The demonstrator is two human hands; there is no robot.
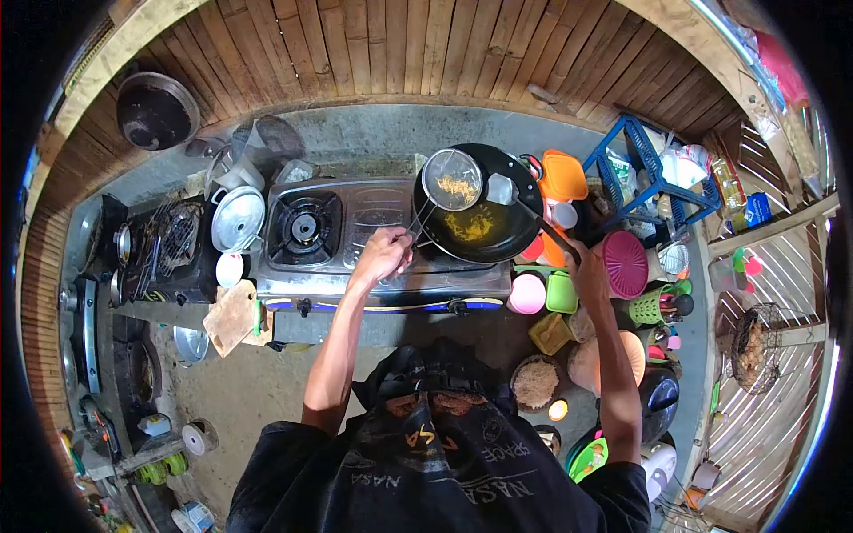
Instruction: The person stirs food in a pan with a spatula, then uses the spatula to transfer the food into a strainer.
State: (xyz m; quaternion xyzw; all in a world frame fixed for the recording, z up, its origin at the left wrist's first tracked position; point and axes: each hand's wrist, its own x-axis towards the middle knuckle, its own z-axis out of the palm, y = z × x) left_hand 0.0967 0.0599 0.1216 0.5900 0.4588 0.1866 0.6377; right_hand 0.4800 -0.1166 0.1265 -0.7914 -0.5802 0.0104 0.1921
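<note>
A black wok [514, 238] sits on the right side of the two-burner gas stove [378, 275]. Yellow oil with bits in it [469, 224] pools at its bottom. My left hand [386, 254] is closed around the handle of a round wire strainer [442, 169], which hangs over the wok's left part with golden fried bits [457, 189] in its mesh. My right hand [586, 269] grips the dark handle of a spatula [503, 188]; its pale, shiny blade is over the wok beside the strainer. The fingers of my right hand are partly hidden.
The left burner [305, 227] bears no pot. An aluminium pot [238, 219] and a cutting board [230, 318] lie left of the stove. Right of the wok stand an orange container [563, 175], a blue rack [659, 186] and a magenta lid [625, 265]. A bamboo wall [400, 49] rises behind.
</note>
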